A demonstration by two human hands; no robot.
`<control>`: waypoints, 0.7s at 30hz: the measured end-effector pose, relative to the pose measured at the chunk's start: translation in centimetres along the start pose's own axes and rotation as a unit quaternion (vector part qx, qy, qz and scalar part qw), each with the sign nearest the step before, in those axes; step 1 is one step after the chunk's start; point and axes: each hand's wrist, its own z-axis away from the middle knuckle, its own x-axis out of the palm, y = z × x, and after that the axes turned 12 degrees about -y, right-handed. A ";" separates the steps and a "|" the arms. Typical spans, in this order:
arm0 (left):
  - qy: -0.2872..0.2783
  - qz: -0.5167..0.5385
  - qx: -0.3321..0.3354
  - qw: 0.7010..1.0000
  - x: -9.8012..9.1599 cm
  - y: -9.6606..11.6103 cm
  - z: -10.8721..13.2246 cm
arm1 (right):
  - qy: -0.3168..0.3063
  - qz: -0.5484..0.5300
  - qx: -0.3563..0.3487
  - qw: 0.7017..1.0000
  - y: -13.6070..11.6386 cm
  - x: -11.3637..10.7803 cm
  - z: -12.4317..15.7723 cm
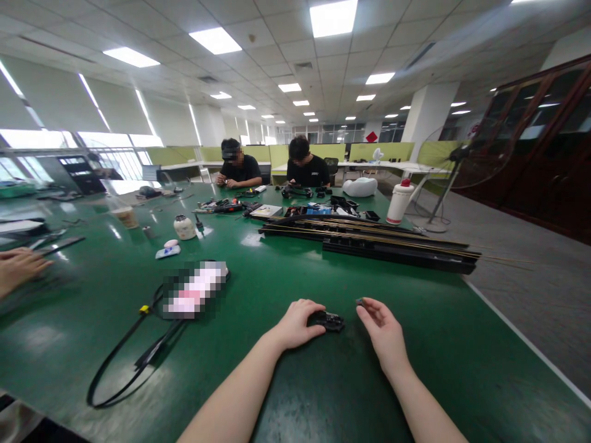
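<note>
On the green tabletop (323, 394), my left hand (300, 324) grips a small black mechanical part (331, 321) between thumb and fingers. The part lies low, at or just above the table, with uneven edges and fine detail too small to make out. To its right, my right hand (382, 332) pinches a tiny dark grey piece (360, 302) between thumb and index finger. A short gap separates this piece from the black part. What kind of piece it is cannot be told.
Long black profiles (399, 255) with thin brass-coloured rods lie beyond my hands. At left are a looped black cable (95, 381), a blurred-out pink item (198, 289) and another person's hand (21, 267). A white bottle (399, 203) stands back right. Two people (308, 172) sit opposite.
</note>
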 end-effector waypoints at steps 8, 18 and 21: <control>-0.007 0.004 -0.003 1.000 -0.1 0.0 0.1 | 0.046 -0.015 0.000 0.999 -0.1 -0.3 0.0; -0.009 0.004 -0.004 1.000 -0.1 -0.1 0.2 | 0.072 0.012 -0.005 0.997 0.6 -0.7 -0.1; -0.008 0.001 -0.005 1.000 -0.1 -0.1 0.2 | 0.072 0.006 -0.007 0.997 0.8 -0.7 -0.2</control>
